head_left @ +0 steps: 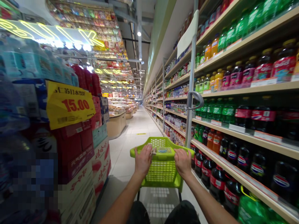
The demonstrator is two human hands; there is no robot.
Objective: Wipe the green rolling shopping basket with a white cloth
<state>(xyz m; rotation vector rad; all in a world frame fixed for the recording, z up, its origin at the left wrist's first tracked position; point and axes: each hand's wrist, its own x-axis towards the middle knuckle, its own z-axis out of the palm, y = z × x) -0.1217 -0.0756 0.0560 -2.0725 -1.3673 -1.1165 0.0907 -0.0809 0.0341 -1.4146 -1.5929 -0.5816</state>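
Observation:
A lime-green shopping cart (161,174) stands in a supermarket aisle straight ahead of me. My left hand (143,160) is wrapped round the left part of its handle bar, and my right hand (182,161) grips the right part. Between the two hands a small label plate (163,150) sits on the handle. The mesh basket looks empty from here. Both forearms reach forward from the bottom of the view.
Shelves of soda bottles (245,124) run along the right, close to the cart. Stacked drink cartons with a yellow 15.00 price sign (70,104) line the left. A steel shelf post (190,93) stands just right of the cart. The tiled aisle (137,127) stretches ahead.

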